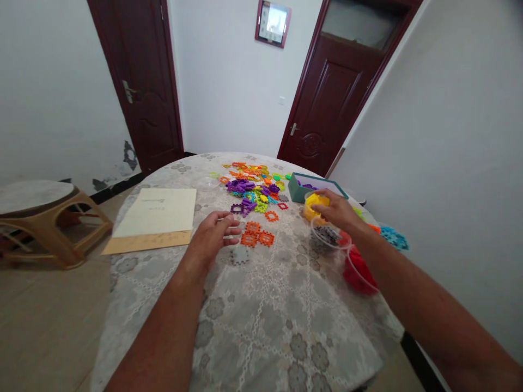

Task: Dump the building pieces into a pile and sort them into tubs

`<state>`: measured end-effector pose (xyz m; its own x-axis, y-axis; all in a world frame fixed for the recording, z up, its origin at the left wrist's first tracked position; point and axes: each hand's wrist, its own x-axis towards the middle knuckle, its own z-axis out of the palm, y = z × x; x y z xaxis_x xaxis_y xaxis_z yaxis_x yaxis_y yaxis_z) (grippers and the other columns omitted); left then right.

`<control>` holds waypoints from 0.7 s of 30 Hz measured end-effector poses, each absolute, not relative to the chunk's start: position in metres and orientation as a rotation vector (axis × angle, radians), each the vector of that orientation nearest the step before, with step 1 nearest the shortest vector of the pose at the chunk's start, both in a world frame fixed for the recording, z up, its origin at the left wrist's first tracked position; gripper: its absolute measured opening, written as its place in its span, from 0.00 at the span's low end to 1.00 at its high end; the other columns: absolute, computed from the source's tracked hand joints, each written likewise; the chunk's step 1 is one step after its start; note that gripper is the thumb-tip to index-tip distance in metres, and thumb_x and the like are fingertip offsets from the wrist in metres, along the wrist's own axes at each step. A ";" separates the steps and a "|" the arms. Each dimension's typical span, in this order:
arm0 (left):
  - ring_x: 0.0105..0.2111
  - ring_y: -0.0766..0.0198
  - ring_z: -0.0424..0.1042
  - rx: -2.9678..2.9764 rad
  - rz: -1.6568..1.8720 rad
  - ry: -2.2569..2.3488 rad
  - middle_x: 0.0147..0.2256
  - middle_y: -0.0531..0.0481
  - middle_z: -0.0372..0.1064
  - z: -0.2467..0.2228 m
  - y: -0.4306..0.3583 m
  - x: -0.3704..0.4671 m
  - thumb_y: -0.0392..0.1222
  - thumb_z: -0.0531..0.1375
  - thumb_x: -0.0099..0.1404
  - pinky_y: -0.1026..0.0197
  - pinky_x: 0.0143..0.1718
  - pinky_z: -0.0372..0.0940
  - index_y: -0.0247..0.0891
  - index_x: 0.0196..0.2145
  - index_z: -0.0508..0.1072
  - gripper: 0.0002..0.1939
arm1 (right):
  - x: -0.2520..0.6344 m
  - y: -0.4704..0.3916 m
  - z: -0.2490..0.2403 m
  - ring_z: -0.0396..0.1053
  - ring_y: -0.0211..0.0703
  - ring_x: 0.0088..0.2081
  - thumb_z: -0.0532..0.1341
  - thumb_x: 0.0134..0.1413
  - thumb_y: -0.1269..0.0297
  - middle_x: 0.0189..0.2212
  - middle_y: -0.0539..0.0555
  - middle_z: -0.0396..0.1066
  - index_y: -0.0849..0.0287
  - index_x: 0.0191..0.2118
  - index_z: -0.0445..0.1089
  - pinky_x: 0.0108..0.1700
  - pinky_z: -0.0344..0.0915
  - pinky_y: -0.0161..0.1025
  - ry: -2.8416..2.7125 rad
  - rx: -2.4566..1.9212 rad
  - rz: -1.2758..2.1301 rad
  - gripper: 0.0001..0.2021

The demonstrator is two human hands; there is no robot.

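Note:
Left of a small group of orange square pieces (250, 238), my left hand (216, 231) hovers with its fingers apart and nothing in it. A grey piece (240, 255) lies just below those squares. My right hand (335, 209) reaches over a round tub of yellow pieces (314, 202); its fingertips are at the tub's opening, and whether they grip a piece is hidden. Nearer to me stand a tub of grey pieces (324, 237) and a tub of red pieces (358, 272), partly behind my right forearm.
A loose multicoloured pile (253, 188) covers the table's far middle. Behind the yellow tub stands a green box (297, 188) with purple pieces. Blue pieces (394, 238) lie at the right edge, a paper folder (157, 215) at the left. A stool (36, 197) stands beside the table.

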<state>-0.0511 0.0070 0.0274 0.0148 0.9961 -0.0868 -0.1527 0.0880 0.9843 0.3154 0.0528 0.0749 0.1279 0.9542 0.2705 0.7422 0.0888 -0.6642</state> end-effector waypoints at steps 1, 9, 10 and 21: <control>0.40 0.58 0.79 1.052 1.221 1.147 0.47 0.40 0.77 0.027 0.008 -0.053 0.52 0.63 0.66 0.58 0.35 0.76 0.38 0.48 0.70 0.19 | 0.330 0.066 0.079 0.69 0.37 0.26 0.69 0.54 0.65 0.36 0.53 0.77 0.55 0.61 0.72 0.29 0.68 0.35 -1.636 -1.795 0.357 0.27; 0.42 0.52 0.79 1.443 1.038 1.314 0.43 0.44 0.78 0.014 0.012 -0.049 0.56 0.62 0.64 0.57 0.34 0.74 0.40 0.46 0.74 0.19 | 0.397 0.113 0.068 0.67 0.37 0.20 0.68 0.57 0.69 0.23 0.50 0.71 0.65 0.64 0.69 0.24 0.66 0.33 -1.458 -2.071 0.392 0.28; 0.42 0.52 0.79 1.476 1.029 1.321 0.42 0.45 0.78 0.012 0.012 -0.049 0.56 0.62 0.65 0.57 0.33 0.74 0.40 0.45 0.74 0.19 | 0.399 0.114 0.065 0.67 0.37 0.20 0.68 0.58 0.68 0.23 0.51 0.72 0.65 0.64 0.69 0.24 0.67 0.34 -1.447 -2.080 0.393 0.28; 0.44 0.50 0.78 1.770 1.002 1.577 0.43 0.42 0.79 0.015 0.012 -0.055 0.54 0.57 0.68 0.53 0.43 0.68 0.40 0.44 0.75 0.16 | 0.404 0.117 0.067 0.79 0.47 0.42 0.62 0.58 0.74 0.52 0.67 0.77 0.64 0.62 0.72 0.43 0.72 0.39 -1.575 -2.135 0.077 0.25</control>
<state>-0.0548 0.0124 0.0150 0.0287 0.9860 0.1643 0.5674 -0.1513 0.8094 0.4043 0.1166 0.0670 0.3350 0.9127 0.2340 0.8855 -0.2202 -0.4092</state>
